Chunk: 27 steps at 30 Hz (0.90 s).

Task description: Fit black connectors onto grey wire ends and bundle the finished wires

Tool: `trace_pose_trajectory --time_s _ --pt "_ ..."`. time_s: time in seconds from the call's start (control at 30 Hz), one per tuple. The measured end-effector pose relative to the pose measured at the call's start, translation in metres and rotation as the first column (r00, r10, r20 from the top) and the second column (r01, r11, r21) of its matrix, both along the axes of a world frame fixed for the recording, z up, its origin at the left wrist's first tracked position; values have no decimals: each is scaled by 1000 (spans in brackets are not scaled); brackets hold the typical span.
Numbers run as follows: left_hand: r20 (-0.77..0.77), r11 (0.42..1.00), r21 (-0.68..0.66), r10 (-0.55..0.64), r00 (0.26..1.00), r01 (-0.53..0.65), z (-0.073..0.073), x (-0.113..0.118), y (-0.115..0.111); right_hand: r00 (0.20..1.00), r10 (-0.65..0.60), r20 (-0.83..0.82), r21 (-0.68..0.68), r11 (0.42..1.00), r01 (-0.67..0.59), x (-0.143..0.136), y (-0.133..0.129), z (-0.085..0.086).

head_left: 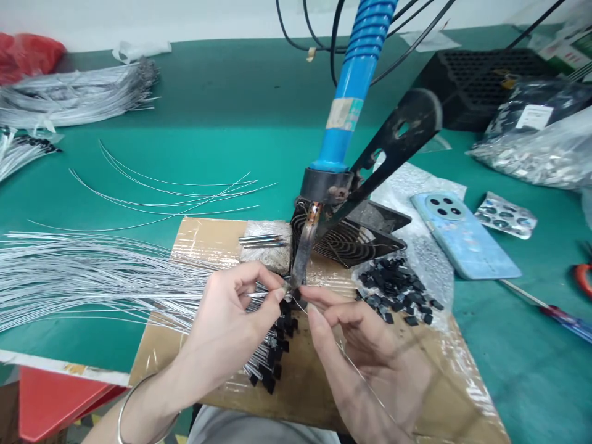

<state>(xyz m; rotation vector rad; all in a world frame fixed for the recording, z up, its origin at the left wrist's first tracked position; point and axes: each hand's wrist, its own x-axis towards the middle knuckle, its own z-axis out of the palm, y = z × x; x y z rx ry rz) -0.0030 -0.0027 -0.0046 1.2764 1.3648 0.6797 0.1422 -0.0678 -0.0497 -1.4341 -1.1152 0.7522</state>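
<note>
Two hands meet at the hot spot now: your left hand (235,317) pinches a small metallic end (288,292), too fine to make out, right by the soldering iron (335,139)'s lower end, and your right hand (370,348) nips a thin wire (358,372) aimed there. Steady here, feed it lightly, and mind those fingertips beside metal that's probably hot! Black-tipped cables (271,354) crowd your left, loose black pieces (398,287) lie beyond your right, but bare cardboard (308,379) opens between your wrists.
</note>
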Motion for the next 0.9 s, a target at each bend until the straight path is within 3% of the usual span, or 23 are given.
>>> trace_pose_trajectory --time_s 0.9 --pt "10 1000 -14 -23 1000 23 -1 0 -1 998 -8 69 14 1000 7 -1 1 4"
